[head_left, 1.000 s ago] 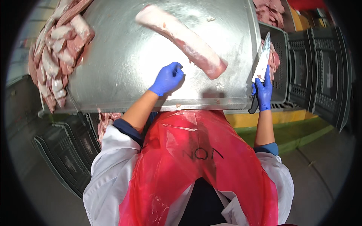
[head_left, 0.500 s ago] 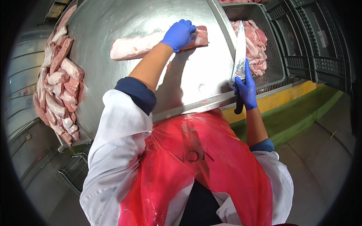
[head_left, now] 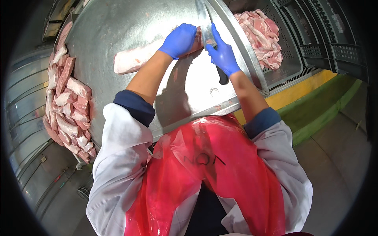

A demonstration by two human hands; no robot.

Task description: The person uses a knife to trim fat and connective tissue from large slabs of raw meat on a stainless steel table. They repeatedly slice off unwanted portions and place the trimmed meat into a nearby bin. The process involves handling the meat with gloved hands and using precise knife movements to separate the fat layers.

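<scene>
I am looking down on a steel tabletop (head_left: 130,27) where a long slab of raw pork (head_left: 136,59) is lying across the middle, pale fat side up, its right end reaching under both hands. My left hand (head_left: 179,39), in a blue glove, is pressing down on that right end, its grip curled over the meat with the fingers (head_left: 188,28) bent close together on top of it. My right hand (head_left: 223,55), also blue-gloved, is wrapping its grip fully around the dark handle of a knife (head_left: 208,29); the butt of the handle is showing below the palm, and the broad blade is standing upright, just beside the left hand's fingers, with its lower edge meeting the slab. I cannot tell how deep the blade is sitting in the meat. Along the left rim of the tabletop a row of cut pork pieces (head_left: 69,106) is lying piled against one another. To the right, just beyond the tabletop's edge, a dark slotted crate (head_left: 291,65) is holding a heap of pork slices (head_left: 262,37). A red plastic apron (head_left: 204,173) over a white coat (head_left: 118,169) is filling the lower part of the view.
</scene>
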